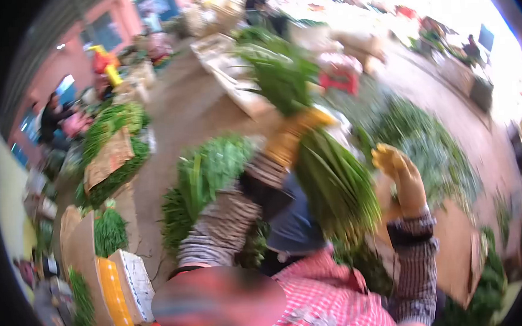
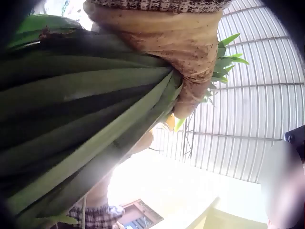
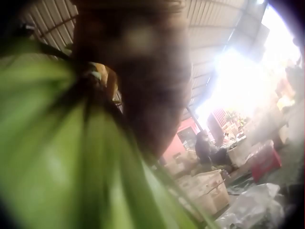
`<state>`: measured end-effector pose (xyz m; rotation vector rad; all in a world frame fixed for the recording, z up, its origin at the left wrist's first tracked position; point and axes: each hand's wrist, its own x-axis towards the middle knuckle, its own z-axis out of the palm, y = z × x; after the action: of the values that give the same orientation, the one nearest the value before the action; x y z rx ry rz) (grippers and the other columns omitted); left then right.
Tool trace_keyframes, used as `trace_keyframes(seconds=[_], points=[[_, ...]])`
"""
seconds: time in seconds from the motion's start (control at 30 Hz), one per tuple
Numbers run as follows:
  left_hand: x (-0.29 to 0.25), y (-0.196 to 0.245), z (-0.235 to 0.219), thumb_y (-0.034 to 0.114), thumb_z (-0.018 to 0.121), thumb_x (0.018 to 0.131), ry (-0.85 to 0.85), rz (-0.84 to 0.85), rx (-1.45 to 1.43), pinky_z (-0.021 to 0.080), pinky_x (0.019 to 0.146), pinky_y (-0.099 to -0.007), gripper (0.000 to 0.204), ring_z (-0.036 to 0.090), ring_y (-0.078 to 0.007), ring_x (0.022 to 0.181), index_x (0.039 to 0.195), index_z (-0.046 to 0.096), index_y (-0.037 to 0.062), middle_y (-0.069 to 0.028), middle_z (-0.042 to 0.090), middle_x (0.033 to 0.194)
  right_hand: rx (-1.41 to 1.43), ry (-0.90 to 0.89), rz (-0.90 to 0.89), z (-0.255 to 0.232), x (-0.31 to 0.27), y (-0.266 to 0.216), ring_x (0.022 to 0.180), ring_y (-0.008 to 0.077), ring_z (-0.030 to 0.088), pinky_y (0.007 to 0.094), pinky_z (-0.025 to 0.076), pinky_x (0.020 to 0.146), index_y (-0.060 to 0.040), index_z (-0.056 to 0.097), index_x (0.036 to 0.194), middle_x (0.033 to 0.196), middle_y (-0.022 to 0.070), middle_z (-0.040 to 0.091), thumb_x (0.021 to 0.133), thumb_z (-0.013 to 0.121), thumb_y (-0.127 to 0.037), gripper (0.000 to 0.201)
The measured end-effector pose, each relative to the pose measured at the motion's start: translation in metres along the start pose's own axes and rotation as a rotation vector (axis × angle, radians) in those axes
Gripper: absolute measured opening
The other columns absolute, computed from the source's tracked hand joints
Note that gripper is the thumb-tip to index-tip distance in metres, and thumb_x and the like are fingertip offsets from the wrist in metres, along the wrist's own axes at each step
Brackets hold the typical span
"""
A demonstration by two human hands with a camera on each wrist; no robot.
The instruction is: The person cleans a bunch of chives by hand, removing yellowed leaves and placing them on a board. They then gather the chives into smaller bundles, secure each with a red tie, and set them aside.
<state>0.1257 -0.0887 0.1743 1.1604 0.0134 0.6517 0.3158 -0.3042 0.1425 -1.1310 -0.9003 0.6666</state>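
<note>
A bunch of long, broad green leaves (image 1: 336, 182) is held up in front of the body. My left hand (image 1: 303, 131), in a tan and yellow glove, grips it round its middle, so the leaves fan out above and below the fist. The left wrist view shows the soiled glove (image 2: 181, 52) wrapped round the dark leaf blades (image 2: 90, 105). To the right of the bunch my right hand (image 1: 403, 176), also gloved, is raised with loosely bent fingers and nothing in its grasp. Blurred leaves (image 3: 62, 143) fill the right wrist view's left side, close by the dark glove (image 3: 147, 81).
A green pile of leaves (image 1: 214, 165) lies on the floor to the left. A larger spread of greens (image 1: 419, 143) covers the right side. Cardboard (image 1: 451, 253) lies at the lower right. A red crate (image 1: 339, 79) stands ahead, and people sit farther off.
</note>
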Motion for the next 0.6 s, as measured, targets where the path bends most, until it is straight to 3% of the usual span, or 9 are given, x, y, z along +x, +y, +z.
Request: trace_keyframes(seconds=[0.03, 0.07, 0.23, 0.33, 0.37, 0.43, 0.5, 0.53, 0.6], points=[[-0.004, 0.000, -0.023, 0.024, 0.070, 0.083, 0.149, 0.135, 0.245, 0.051, 0.074, -0.0261, 0.026, 0.063, -0.0111, 0.082, 0.098, 0.069, 0.0031, -0.0021, 0.068, 0.091, -0.001, 0.074, 0.021, -0.009, -0.012, 0.003, 0.101, 0.0169, 0.060, 0.0318, 0.044, 0.095, 0.0002, 0.060, 0.120, 0.113, 0.0100, 0.066, 0.089, 0.065, -0.038, 0.049], [-0.008, 0.010, -0.034, 0.023, 0.073, 0.080, 0.292, -0.073, -0.016, 0.052, 0.073, -0.0263, 0.025, 0.064, -0.0125, 0.081, 0.095, 0.069, 0.0029, -0.0039, 0.068, 0.089, 0.166, 0.150, 0.085, -0.017, -0.026, 0.016, 0.100, 0.0176, 0.061, 0.0321, 0.045, 0.094, -0.0014, 0.061, 0.118, 0.108, 0.0094, 0.067, 0.089, 0.066, -0.034, 0.044], [-0.034, -0.016, -0.133, 0.010, 0.070, 0.084, 0.563, 0.157, -0.214, 0.054, 0.085, -0.0412, 0.022, 0.065, -0.0245, 0.094, 0.104, 0.065, 0.0043, -0.0081, 0.069, 0.095, 0.011, 0.097, 0.165, -0.050, -0.079, 0.078, 0.104, 0.0153, 0.060, 0.0296, 0.050, 0.090, -0.0014, 0.061, 0.120, 0.113, 0.0068, 0.065, 0.090, 0.066, -0.021, 0.036], [-0.050, -0.016, -0.136, 0.012, 0.070, 0.084, 0.641, 0.148, -0.209, 0.053, 0.087, -0.0386, 0.022, 0.065, -0.0230, 0.092, 0.103, 0.063, 0.0035, -0.0072, 0.068, 0.094, -0.221, 0.106, 0.182, -0.032, -0.096, 0.093, 0.106, 0.0131, 0.058, 0.0287, 0.047, 0.093, 0.0018, 0.058, 0.121, 0.117, 0.0067, 0.063, 0.091, 0.064, -0.010, 0.033], [-0.052, -0.019, -0.139, 0.011, 0.069, 0.084, 0.633, 0.162, -0.210, 0.053, 0.087, -0.0386, 0.022, 0.064, -0.0228, 0.093, 0.104, 0.063, 0.0036, -0.0070, 0.068, 0.094, -0.169, 0.144, 0.259, -0.020, -0.095, 0.092, 0.107, 0.0179, 0.060, 0.0304, 0.046, 0.095, 0.0026, 0.057, 0.123, 0.119, 0.0107, 0.063, 0.090, 0.066, -0.017, 0.040], [-0.056, -0.016, -0.132, 0.012, 0.069, 0.085, 0.663, 0.152, -0.189, 0.053, 0.087, -0.0396, 0.024, 0.063, -0.0225, 0.095, 0.107, 0.062, 0.0040, -0.0067, 0.067, 0.097, -0.566, 0.112, 0.244, -0.012, -0.086, 0.111, 0.108, 0.0245, 0.061, 0.0333, 0.046, 0.094, 0.0020, 0.051, 0.130, 0.120, 0.0156, 0.062, 0.086, 0.070, -0.031, 0.059], [-0.057, -0.016, -0.125, 0.012, 0.068, 0.085, 0.662, 0.156, -0.172, 0.052, 0.086, -0.0414, 0.028, 0.063, -0.0226, 0.095, 0.111, 0.061, 0.0048, -0.0062, 0.066, 0.097, -0.667, 0.011, 0.465, 0.009, -0.067, 0.097, 0.110, 0.0306, 0.060, 0.0358, 0.045, 0.094, -0.0035, 0.041, 0.139, 0.120, 0.0208, 0.061, 0.082, 0.070, -0.044, 0.075], [-0.057, -0.014, -0.121, 0.012, 0.068, 0.085, 0.653, 0.161, -0.168, 0.053, 0.086, -0.0420, 0.029, 0.063, -0.0226, 0.095, 0.112, 0.061, 0.0050, -0.0060, 0.066, 0.097, -0.523, 0.002, 0.366, 0.017, -0.063, 0.118, 0.110, 0.0312, 0.060, 0.0362, 0.045, 0.093, -0.0092, 0.035, 0.143, 0.119, 0.0217, 0.061, 0.082, 0.069, -0.045, 0.078], [-0.058, -0.012, -0.114, 0.012, 0.068, 0.086, 0.642, 0.175, -0.156, 0.053, 0.086, -0.0433, 0.031, 0.062, -0.0226, 0.095, 0.115, 0.060, 0.0055, -0.0056, 0.065, 0.096, -0.644, 0.001, 0.468, 0.028, -0.060, 0.131, 0.107, 0.0281, 0.061, 0.0356, 0.046, 0.091, -0.0113, 0.038, 0.142, 0.114, 0.0183, 0.064, 0.085, 0.066, -0.041, 0.070]])
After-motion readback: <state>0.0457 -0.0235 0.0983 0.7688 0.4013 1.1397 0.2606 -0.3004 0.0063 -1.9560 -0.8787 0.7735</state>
